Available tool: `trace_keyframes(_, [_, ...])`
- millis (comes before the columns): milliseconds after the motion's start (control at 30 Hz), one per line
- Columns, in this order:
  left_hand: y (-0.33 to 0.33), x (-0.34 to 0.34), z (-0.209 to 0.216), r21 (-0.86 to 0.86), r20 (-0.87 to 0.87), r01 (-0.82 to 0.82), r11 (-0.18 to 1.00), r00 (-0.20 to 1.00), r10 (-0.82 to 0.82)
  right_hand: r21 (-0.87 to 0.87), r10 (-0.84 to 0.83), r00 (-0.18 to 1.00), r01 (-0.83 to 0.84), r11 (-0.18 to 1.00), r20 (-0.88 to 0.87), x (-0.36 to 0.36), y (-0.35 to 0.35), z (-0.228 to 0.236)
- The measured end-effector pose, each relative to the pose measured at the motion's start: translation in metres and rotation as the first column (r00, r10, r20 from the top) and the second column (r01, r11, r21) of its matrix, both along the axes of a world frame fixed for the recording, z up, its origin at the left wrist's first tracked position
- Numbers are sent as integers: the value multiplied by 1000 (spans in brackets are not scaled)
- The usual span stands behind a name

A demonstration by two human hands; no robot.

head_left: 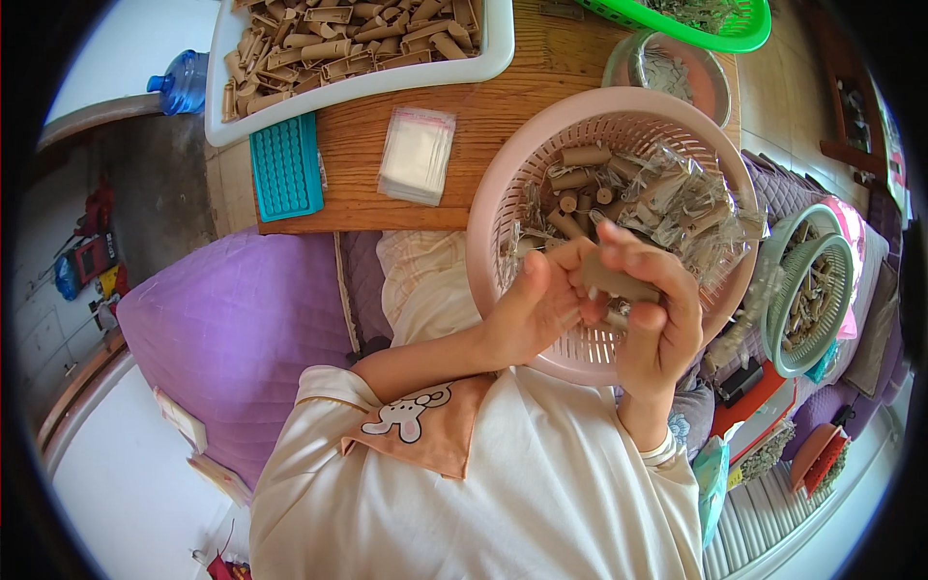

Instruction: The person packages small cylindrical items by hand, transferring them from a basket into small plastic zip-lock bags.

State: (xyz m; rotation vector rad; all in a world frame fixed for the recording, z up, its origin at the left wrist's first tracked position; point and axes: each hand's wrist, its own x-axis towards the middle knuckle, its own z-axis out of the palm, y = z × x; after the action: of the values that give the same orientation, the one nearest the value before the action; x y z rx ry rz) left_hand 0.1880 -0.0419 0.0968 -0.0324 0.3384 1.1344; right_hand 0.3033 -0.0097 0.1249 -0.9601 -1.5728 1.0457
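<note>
Brown tube [623, 282] sits above the pink basket [486, 217], gripped by the curled fingers of the right hand [675, 309]; the left hand [539, 302] is half open beside it, thumb raised, its contact hard to tell. The basket covers the worktop's [348, 164] front right corner and overhangs it. Wood shows between basket and clear bags [418, 155], and between those and the teal tray [286, 169] at the front left corner.

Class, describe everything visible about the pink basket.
The pink basket is round, seemingly plastic, with a broad smooth rim and slotted sides. Mouth upward, it hides the near right corner of the table. Brown tubes and clear wrappers lie inside. The left hand and right hand partly hide its near side.
</note>
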Motion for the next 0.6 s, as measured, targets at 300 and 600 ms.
trace_keyframes(300, [5,2,1,266,-339,70,961,940,25,-138,41,999,-41,990,-8,-4,-7,4])
trace_keyframes(600, [8,-10,2,432,-654,26,901,698,293,-55,26,999,-24,998,37,-13,-6,14])
